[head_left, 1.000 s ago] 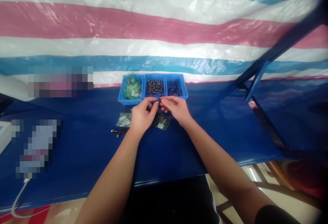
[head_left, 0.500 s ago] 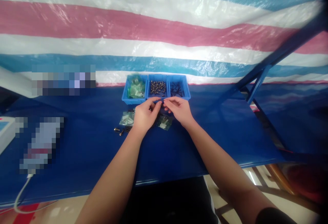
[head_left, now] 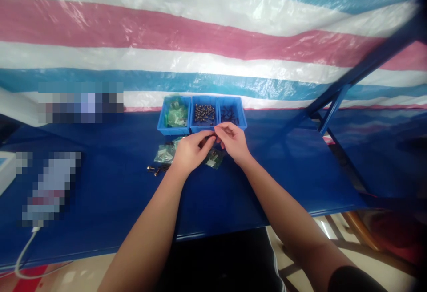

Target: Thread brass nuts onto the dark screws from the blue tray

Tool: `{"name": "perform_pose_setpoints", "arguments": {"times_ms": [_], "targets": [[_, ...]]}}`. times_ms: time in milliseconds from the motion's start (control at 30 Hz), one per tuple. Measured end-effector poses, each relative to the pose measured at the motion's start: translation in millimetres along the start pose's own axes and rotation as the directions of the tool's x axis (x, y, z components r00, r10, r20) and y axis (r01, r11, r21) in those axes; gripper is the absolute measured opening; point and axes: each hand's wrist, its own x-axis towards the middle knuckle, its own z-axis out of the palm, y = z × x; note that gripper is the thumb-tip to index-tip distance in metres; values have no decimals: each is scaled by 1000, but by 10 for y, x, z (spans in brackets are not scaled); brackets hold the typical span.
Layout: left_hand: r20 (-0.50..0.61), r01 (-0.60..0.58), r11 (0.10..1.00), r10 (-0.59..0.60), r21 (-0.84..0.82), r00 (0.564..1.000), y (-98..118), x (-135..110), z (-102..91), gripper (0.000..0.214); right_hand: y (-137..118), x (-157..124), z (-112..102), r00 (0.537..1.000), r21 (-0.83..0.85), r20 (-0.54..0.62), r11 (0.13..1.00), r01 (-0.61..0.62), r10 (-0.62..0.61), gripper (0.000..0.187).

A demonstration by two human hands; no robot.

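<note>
Both hands meet over the blue tabletop [head_left: 283, 172], close to its far edge and just in front of a row of three bins. The left hand [head_left: 191, 152] is curled, with thumb and forefinger closed on a small dark piece [head_left: 212, 137]. The right hand [head_left: 234, 143] pinches the same piece from the other side, fingertips bent inward. The piece sits between the two hands just above the tabletop and is too small for its shape to be made out.

The bins stand touching side by side along the far edge. The left blue plastic bin [head_left: 160, 123] holds pale green bags, the middle blue plastic bin [head_left: 203, 98] holds small dark rounded metal bits, and the right blue plastic bin [head_left: 244, 118] holds black pieces.

A small clear green-tinted bag [head_left: 165, 153] lies flat just left of the left hand, and a second green-tinted bag [head_left: 214, 158] lies below the meeting fingers, between the wrists. A few loose brass-and-black parts [head_left: 154, 169] lie near the first bag, toward the near edge.

A red, white and blue striped plastic sheet [head_left: 213, 38] hangs behind the tabletop. A slanted blue metal strut [head_left: 336, 91] rises at the right, and a white cable [head_left: 23, 256] trails off the near left corner.
</note>
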Motion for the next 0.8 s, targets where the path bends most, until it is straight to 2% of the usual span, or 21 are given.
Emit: {"name": "perform_pose_setpoints", "arguments": {"times_ms": [133, 367, 567, 633, 800], "targets": [[-19, -24, 999, 24, 38, 1000, 7, 5, 8, 28, 6, -8, 13, 999, -37, 21, 999, -24, 25, 41], [-73, 113, 990, -107, 81, 992, -11, 12, 32, 28, 45, -4, 36, 997, 48, 73, 999, -17, 13, 41], [-151, 165, 984, -154, 62, 977, 4, -3, 36, 32, 32, -2, 32, 997, -1, 70, 1000, -13, 13, 40], [-139, 142, 989, -135, 42, 981, 17, -2, 26, 37, 26, -3, 21, 998, -36, 67, 999, 6, -3, 40], [-72, 24, 999, -25, -22, 997, 18, -1, 12, 31, 10, 4, -11, 996, -37, 89, 999, 19, -15, 38]]}}
